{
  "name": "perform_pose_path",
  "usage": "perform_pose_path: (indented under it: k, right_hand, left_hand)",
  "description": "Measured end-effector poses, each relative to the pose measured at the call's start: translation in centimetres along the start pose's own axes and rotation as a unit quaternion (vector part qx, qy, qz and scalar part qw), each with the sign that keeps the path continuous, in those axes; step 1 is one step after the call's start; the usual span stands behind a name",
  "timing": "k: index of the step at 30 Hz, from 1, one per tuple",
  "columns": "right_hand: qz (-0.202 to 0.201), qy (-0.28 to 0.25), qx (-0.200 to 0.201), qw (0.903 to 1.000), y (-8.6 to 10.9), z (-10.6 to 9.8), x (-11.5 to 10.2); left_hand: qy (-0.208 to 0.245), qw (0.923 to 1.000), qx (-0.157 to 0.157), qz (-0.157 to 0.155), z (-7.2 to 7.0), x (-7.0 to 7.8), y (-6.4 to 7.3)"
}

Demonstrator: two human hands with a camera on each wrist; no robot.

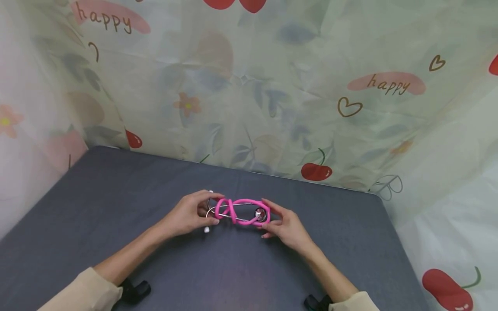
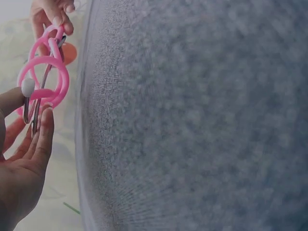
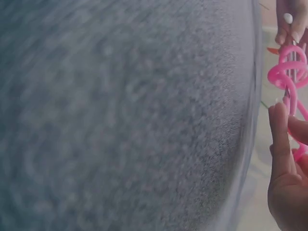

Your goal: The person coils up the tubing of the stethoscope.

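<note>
A coiled stethoscope with pink tubing (image 1: 232, 210) is held level between both hands, over the middle of the table. At its left end my left hand (image 1: 190, 214) grips the coil and metal ear tubes between thumb and fingers. One white ear tip (image 1: 206, 230) sticks out below that thumb; another white ear tip (image 2: 28, 87) shows beside the thumb in the left wrist view. My right hand (image 1: 288, 226) pinches the right end of the pink loop, around the round metal chest piece (image 1: 260, 214). In the right wrist view, fingers partly hide the tubing (image 3: 292, 101).
A dark grey cloth covers the table (image 1: 241, 268). Behind it and at both sides hangs a pale printed curtain (image 1: 249, 129) with cherries, leaves and lettering. Black straps (image 1: 136, 291) sit at the wrists, near beige sleeves (image 1: 85, 291).
</note>
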State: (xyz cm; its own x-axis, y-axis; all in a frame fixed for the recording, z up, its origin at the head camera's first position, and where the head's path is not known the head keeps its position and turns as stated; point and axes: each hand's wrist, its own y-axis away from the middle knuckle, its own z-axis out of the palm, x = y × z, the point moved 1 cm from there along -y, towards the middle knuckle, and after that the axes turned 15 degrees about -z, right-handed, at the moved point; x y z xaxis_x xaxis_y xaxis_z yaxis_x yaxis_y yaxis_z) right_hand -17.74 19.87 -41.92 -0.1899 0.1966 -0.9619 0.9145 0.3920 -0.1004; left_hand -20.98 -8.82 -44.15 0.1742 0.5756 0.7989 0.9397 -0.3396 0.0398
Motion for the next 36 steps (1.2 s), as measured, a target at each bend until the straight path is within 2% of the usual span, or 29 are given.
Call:
perform_pose_path:
  k: [6,11,14,17,22,26,31,36]
  right_hand:
    - [0.006,0.029,0.004,0.9995,-0.1,0.1,0.5]
    - [0.01,0.06,-0.008,0.9981,-0.3,-0.1,2.8]
    - [0.001,0.098,-0.014,0.9951,-0.5,-0.4,3.9]
    - [-0.002,0.134,-0.015,0.9908,-0.5,-0.5,4.1]
    - [0.0,0.157,-0.015,0.9875,-0.5,-0.5,4.2]
    - [-0.014,0.179,-0.004,0.9838,-0.5,-0.4,4.2]
    - [-0.04,0.214,0.011,0.976,-0.6,-0.3,4.3]
    - [-0.045,0.215,0.02,0.9754,-0.6,-0.3,4.3]
  left_hand:
    - [0.031,0.9988,-0.028,-0.024,0.3,-0.4,-0.2]
    - [0.065,0.9961,-0.048,-0.036,0.5,-0.8,-0.2]
    - [0.079,0.9946,-0.054,-0.038,0.6,-0.9,-0.2]
    - [0.084,0.9942,-0.054,-0.039,0.6,-1.0,-0.3]
    - [0.088,0.9939,-0.05,-0.042,0.6,-1.1,-0.3]
    - [0.092,0.9938,-0.05,-0.038,0.4,-0.4,0.0]
    - [0.093,0.9941,-0.048,-0.029,-0.5,1.7,1.0]
    - [0.087,0.9949,-0.043,-0.03,-0.9,2.6,1.5]
